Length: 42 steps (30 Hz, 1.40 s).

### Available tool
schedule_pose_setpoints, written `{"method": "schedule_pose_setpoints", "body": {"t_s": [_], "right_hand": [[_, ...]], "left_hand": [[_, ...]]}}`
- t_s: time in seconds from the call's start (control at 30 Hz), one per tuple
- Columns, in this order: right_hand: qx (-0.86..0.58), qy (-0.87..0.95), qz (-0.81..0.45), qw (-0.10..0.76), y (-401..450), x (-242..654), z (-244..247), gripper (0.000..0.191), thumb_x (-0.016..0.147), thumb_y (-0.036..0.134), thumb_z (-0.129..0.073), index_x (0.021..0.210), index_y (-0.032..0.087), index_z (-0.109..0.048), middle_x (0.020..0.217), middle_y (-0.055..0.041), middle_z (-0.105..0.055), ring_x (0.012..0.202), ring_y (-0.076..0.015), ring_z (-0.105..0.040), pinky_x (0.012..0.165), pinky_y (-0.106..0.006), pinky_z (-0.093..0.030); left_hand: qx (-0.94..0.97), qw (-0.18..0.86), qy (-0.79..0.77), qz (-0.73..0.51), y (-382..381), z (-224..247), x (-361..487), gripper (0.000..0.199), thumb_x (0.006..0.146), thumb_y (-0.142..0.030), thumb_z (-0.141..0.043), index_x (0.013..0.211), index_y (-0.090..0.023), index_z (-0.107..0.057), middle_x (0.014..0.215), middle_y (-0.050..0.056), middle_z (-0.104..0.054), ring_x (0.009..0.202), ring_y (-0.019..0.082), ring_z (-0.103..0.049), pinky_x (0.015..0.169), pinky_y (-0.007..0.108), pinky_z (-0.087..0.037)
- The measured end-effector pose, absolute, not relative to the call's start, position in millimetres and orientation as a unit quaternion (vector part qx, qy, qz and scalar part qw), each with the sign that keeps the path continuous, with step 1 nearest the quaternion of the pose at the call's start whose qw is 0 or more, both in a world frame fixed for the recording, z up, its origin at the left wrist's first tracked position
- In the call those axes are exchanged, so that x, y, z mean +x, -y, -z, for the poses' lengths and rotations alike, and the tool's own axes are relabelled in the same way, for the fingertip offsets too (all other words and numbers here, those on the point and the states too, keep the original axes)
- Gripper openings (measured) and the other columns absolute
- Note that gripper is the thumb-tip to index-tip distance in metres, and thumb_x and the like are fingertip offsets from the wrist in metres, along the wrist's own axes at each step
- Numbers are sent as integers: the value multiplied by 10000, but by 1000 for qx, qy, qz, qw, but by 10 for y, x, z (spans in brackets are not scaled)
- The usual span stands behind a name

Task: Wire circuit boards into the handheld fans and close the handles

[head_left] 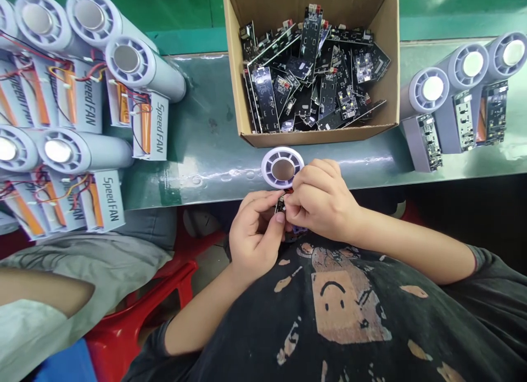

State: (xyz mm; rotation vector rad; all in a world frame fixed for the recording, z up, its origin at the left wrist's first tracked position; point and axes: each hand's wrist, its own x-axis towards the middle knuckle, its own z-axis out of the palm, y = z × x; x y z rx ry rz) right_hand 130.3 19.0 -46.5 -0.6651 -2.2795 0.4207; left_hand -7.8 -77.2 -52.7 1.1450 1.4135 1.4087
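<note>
Close to my body at the table's front edge, my left hand [257,228] is closed on a small black circuit board [280,204], thumb and fingers pinching its end. Against the same end, the fingertips of my right hand [323,198] are pressed together; they seem to pinch a thin wire or plug, too small to make out. Just beyond both hands is the round vented end of a handheld fan [282,168], light purple with a metallic centre disc. My hands hide most of its body.
Behind my hands stands a cardboard box [317,136] of loose circuit boards. Several fans [140,69] with orange parts and loose wires lie at left. More fans [430,91] with boards fitted stand at right. A person's arm [45,286] and a red stool [123,327] are at lower left.
</note>
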Motion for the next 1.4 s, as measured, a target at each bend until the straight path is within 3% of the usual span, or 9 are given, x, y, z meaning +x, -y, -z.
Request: {"method": "schedule_pose_setpoints", "body": {"t_s": [0.3, 0.5, 0.57, 0.7, 0.8, 0.87, 0.97, 1.17, 1.4], "right_hand": [[-279, 873, -224, 331, -240, 1373, 376, 163, 945, 245, -562, 819, 206, -658, 840, -11, -619, 791, -156, -500, 754, -333, -333], [-189, 906, -159, 343, -273, 1524, 415, 86, 921, 248, -586, 905, 225, -668, 812, -3, -604, 791, -165, -481, 746, -338, -337], [-189, 915, -169, 313, -261, 1524, 443, 108, 937, 265, -581, 938, 228, -683, 805, -1, -616, 786, -165, -471, 741, -336, -331], [-211, 880, -278, 323, -231, 1463, 462, 156, 946, 249, -563, 892, 223, -706, 778, -2, -581, 749, -150, -479, 715, -316, -337], [-242, 867, -303, 313, -204, 1422, 437, 162, 920, 232, -576, 834, 203, -709, 771, -9, -563, 733, -150, -475, 695, -310, -332], [-257, 883, -259, 296, -184, 1409, 414, 183, 912, 223, -573, 789, 188, -704, 762, -21, -572, 745, -165, -464, 699, -325, -316], [-248, 899, -217, 288, -162, 1404, 396, 206, 903, 216, -572, 744, 176, -696, 764, -35, -596, 757, -175, -458, 704, -339, -307], [-235, 890, -196, 338, -167, 1421, 436, 172, 907, 240, -580, 776, 217, -690, 734, 4, -571, 750, -152, -456, 728, -330, -313], [-190, 905, -110, 365, -199, 1430, 485, 93, 914, 269, -633, 845, 236, -686, 775, 28, -607, 785, -137, -464, 754, -350, -294]], "left_hand": [[395, 473, -535, -578, 729, 528, -135, 217, 910, -197, -629, 1117, -251, -665, 1017, 19, -607, 596, 62, -643, 450, 177, -549], [371, 509, -510, -586, 728, 566, -170, 205, 948, -252, -582, 1152, -252, -602, 680, -40, -630, 570, 103, -652, 471, 182, -547], [381, 499, -515, -584, 730, 593, -164, 216, 951, -253, -570, 1166, -258, -587, 743, -27, -649, 571, 99, -646, 462, 181, -540], [454, 393, -554, -577, 746, 609, -173, 302, 939, -184, -556, 1209, -319, -529, 1193, 21, -603, 573, 45, -614, 446, 176, -519], [588, 265, -590, -487, 749, 548, -217, 192, 905, -175, -587, 1071, -271, -590, 1332, 45, -518, 864, 131, -675, 653, 275, -602], [650, 190, -603, -421, 734, 488, -245, 93, 871, -205, -634, 958, -228, -614, 1304, 65, -535, 1113, 226, -618, 866, 388, -587], [669, 146, -614, -392, 703, 417, -264, 42, 860, -181, -635, 887, -208, -615, 1240, 69, -566, 1200, 240, -567, 1003, 424, -513], [650, 181, -619, -403, 689, 382, -247, 85, 901, -173, -561, 826, -202, -588, 1225, 60, -581, 1194, 223, -573, 1006, 400, -488], [593, 253, -626, -438, 706, 446, -201, 152, 950, -212, -510, 804, -216, -553, 943, 29, -601, 1212, 229, -542, 971, 394, -502]]}}
